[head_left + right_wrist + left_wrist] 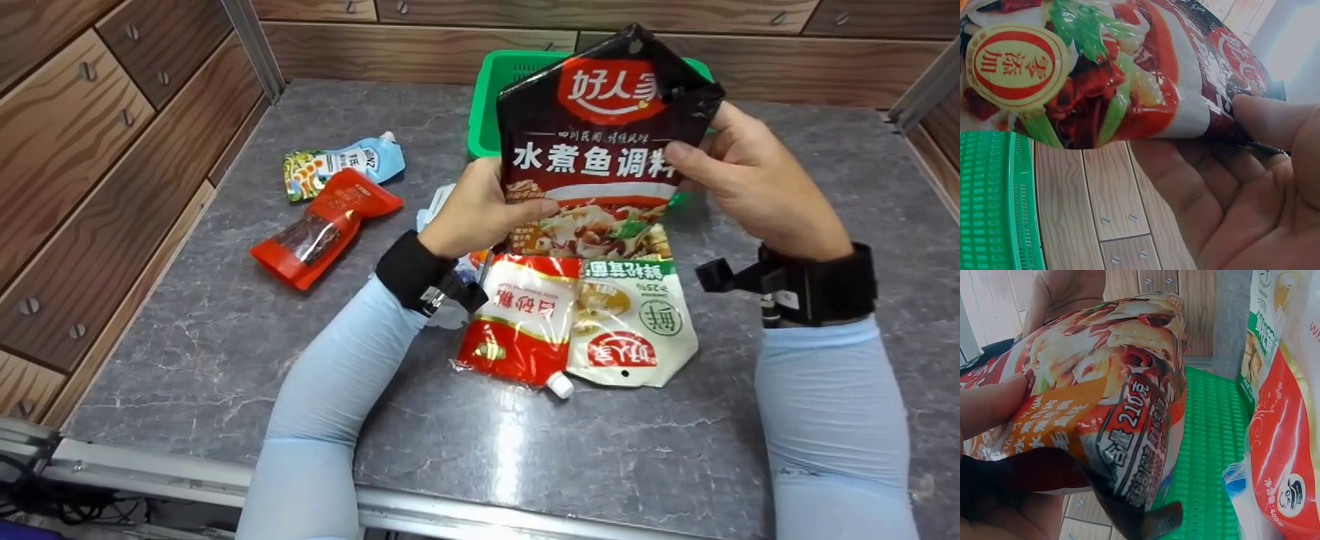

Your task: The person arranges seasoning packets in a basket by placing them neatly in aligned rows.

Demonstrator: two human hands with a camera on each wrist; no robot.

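Both hands hold a black and red seasoning packet (592,142) upright, its printed front facing the head camera. My left hand (480,206) grips the lower left edge, thumb across the front. The upper right side is pinched by my right hand (765,180), and the packet's corner there is folded over. In the left wrist view, the packet (1112,377) shows a food picture and a weight label. Behind and below it lie a red and white sugar pouch (525,319) with a white cap and a pale green-topped seasoning packet (634,322); the held packet covers their upper ends.
A green plastic basket (484,112) stands at the back, largely hidden behind the held packet. To the left lie a red packet (330,217) with a clear window and a light blue spouted pouch (382,159). Wood-patterned walls (420,49) enclose the grey table (187,360).
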